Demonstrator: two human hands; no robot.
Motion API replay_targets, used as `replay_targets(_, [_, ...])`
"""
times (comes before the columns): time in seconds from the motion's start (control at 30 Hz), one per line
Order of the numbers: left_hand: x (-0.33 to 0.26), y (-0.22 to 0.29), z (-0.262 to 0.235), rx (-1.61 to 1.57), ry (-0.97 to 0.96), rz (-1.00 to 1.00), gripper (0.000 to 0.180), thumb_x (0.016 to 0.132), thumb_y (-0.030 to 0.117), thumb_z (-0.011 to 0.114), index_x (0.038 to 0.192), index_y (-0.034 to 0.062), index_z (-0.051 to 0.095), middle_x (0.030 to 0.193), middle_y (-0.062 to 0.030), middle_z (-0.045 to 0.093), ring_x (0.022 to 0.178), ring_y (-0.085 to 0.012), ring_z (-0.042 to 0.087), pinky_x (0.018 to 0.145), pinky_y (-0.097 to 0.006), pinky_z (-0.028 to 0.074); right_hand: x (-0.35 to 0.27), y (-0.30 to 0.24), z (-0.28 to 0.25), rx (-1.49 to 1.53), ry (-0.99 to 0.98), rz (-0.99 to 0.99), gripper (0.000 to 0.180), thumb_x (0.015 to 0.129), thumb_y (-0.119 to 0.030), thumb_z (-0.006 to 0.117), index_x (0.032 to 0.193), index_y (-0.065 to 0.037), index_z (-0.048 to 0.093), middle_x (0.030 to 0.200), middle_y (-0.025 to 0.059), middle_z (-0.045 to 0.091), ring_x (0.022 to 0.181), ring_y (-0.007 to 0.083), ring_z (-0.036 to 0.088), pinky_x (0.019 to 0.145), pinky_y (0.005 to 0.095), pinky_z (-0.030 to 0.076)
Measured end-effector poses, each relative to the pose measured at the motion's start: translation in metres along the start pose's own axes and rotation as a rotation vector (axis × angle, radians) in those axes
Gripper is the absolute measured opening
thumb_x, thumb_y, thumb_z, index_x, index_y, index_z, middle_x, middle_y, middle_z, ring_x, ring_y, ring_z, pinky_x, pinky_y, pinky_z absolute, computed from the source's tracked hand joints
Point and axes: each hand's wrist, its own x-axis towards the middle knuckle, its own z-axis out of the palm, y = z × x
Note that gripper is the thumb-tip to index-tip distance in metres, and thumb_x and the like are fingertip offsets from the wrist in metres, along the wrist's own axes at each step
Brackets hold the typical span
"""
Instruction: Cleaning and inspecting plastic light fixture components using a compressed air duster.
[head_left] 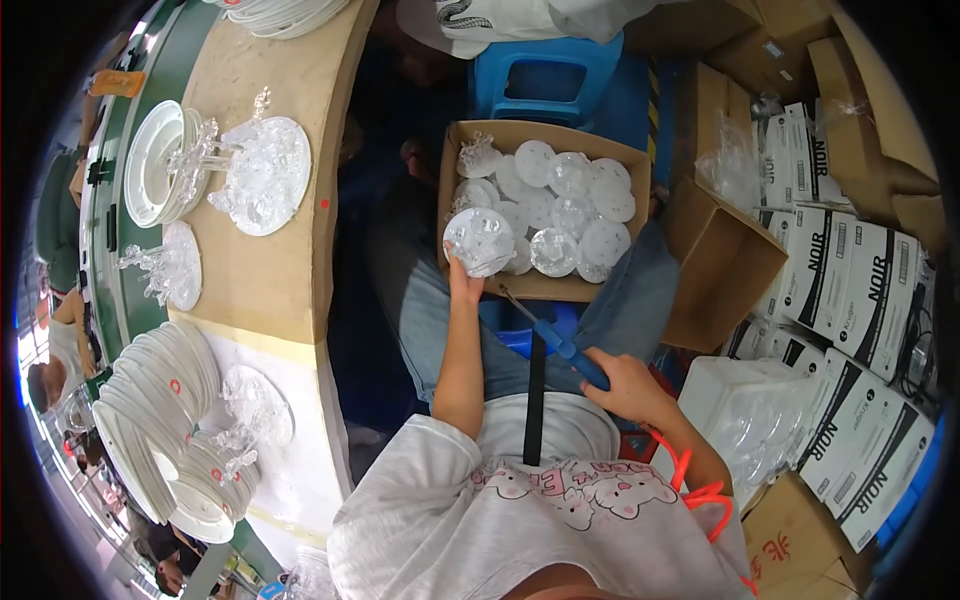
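Note:
My left hand (pixel 463 283) grips a clear round plastic cover (pixel 479 240) at the near left corner of an open cardboard box (pixel 545 288) resting on my lap. The box holds several clear and white round plastic discs (pixel 575 205). My right hand (pixel 628 385) holds a blue-handled screwdriver (pixel 560 342) whose thin metal tip points toward the box's near edge. A coiled orange cord (pixel 690 480) runs along my right forearm.
A tan workbench (pixel 270 270) on my left carries stacks of white plates (pixel 160 400) and clear plastic parts (pixel 262 170). A blue stool (pixel 545 80) stands beyond the box. Open cardboard boxes (pixel 725 255) and black-and-white cartons (pixel 850 280) crowd the right side.

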Motion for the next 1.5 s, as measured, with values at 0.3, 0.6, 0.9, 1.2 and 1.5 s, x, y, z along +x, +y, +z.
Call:
replay_targets(0.3, [0.001, -0.002, 0.000, -0.091, -0.067, -0.103, 0.065, 0.084, 0.055, 0.037, 0.131, 0.0116, 0.031, 0.134, -0.0076, 0.035, 0.121, -0.0276, 0.035, 0.101, -0.045, 0.028, -0.002, -0.007, 0.024, 0.091, 0.018, -0.029, 0.026, 0.072, -0.020, 0.058, 0.092, -0.004, 0.054, 0.066, 0.0180, 0.057, 0.062, 0.0340, 0.057, 0.058, 0.0385, 0.043])
replay_targets(0.6, [0.002, -0.001, -0.004, -0.040, -0.037, 0.007, 0.070, 0.082, 0.060, 0.035, 0.133, 0.0123, 0.028, 0.135, -0.0086, 0.033, 0.122, -0.0296, 0.034, 0.100, -0.046, 0.029, -0.021, 0.011, 0.021, 0.262, 0.174, 0.034, 0.028, 0.072, -0.020, 0.058, 0.095, -0.004, 0.056, 0.074, 0.0184, 0.060, 0.067, 0.0366, 0.057, 0.062, 0.0396, 0.044])
replay_targets(0.9, [-0.055, 0.045, 0.037, -0.091, -0.037, 0.092, 0.074, 0.080, 0.060, 0.039, 0.130, 0.0073, 0.031, 0.134, -0.0106, 0.034, 0.121, -0.0290, 0.035, 0.101, -0.045, 0.027, -0.046, 0.012, 0.028, 0.934, -0.049, 0.104, 0.027, 0.078, -0.013, 0.055, 0.103, -0.001, 0.054, 0.077, 0.0014, 0.052, 0.071, 0.0087, 0.051, 0.068, 0.0233, 0.041])
replay_targets(1.2, [-0.227, 0.160, 0.125, -0.574, -0.072, 0.020, 0.056, 0.081, 0.051, 0.046, 0.124, 0.0140, 0.045, 0.125, -0.0073, 0.046, 0.115, -0.0258, 0.043, 0.097, -0.042, 0.034, -0.018, 0.065, 0.031, 0.780, 0.195, 0.183, 0.028, 0.077, -0.012, 0.054, 0.100, 0.003, 0.054, 0.071, 0.0052, 0.053, 0.066, 0.0138, 0.053, 0.066, 0.0258, 0.043])
replay_targets(1.5, [-0.255, 0.201, 0.149, -0.284, 0.161, 0.661, 0.056, 0.086, 0.047, 0.040, 0.129, 0.0118, 0.035, 0.131, -0.0097, 0.038, 0.122, -0.0279, 0.034, 0.103, -0.047, 0.025, -0.008, 0.070, 0.028, 0.872, 0.192, 0.183, 0.028, 0.077, -0.011, 0.053, 0.101, 0.004, 0.052, 0.070, 0.0066, 0.054, 0.063, 0.0141, 0.054, 0.063, 0.0250, 0.044])
